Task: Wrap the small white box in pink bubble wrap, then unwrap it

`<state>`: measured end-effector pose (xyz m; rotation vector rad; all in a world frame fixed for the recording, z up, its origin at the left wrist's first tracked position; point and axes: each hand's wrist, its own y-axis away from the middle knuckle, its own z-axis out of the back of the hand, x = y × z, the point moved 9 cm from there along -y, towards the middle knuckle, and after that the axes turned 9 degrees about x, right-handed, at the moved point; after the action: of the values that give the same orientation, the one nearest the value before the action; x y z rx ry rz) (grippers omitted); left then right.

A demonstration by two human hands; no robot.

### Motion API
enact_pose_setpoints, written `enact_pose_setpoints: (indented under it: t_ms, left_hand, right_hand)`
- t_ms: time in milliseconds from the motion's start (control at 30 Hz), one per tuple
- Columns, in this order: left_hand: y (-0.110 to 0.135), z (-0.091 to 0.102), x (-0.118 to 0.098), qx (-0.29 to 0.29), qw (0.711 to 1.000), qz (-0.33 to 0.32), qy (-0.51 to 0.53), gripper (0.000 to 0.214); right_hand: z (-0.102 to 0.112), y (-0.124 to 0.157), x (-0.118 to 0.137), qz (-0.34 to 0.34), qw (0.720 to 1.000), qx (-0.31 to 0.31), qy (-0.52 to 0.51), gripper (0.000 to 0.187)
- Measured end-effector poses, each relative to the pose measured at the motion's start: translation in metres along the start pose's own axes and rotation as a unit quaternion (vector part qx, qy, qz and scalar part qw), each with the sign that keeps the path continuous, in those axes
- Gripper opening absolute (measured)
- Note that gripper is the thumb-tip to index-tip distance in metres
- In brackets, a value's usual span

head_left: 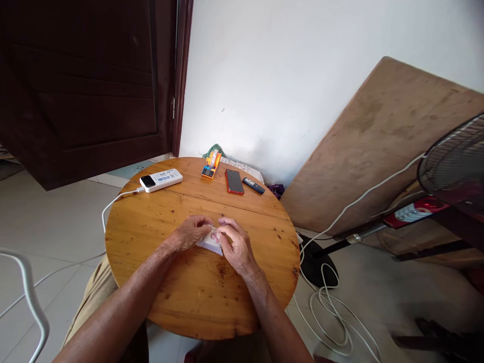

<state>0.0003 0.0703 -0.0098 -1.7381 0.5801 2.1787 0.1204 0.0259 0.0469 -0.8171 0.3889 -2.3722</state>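
Note:
Between my two hands, just above or on the round wooden table (181,297), is a small pale packet (210,243) with reddish and purplish print. Whether it is plastic or paper I cannot tell. My left hand (190,233) pinches its upper left part, fingers closed and partly hidden. The fingers of my right hand (239,247) are bent around its right edge, with the thumb against it.
Farther back on the table lie a white power bank (162,180) with a cable, an orange tape dispenser (212,165), a red-edged phone (234,181) and a dark blue handheld device (253,185). A fan (454,161) and coiled cable (333,307) are at right.

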Motion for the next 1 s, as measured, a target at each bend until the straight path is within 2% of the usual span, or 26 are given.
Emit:
enact_pose_setpoints:
  t_ms: [200,433,700,1000]
  left_hand:
    - [0.0,0.001,-0.005,-0.017,0.999,-0.001,-0.029,0.033]
    - [0.001,-0.001,-0.01,-0.009,0.999,-0.007,-0.046,0.038]
    - [0.002,0.0,-0.008,-0.011,0.999,-0.005,-0.049,0.037]
    - [0.002,0.0,-0.009,-0.009,0.998,-0.005,-0.058,0.038]
  right_hand:
    - [0.0,-0.001,0.002,0.004,1.0,-0.002,0.003,0.013]
    - [-0.001,0.001,-0.001,-0.007,1.0,-0.012,-0.007,0.01]
    - [0.001,0.003,0.008,0.025,0.998,-0.019,0.063,0.015]
    - [0.004,0.003,0.013,0.042,0.997,-0.02,0.068,0.016]
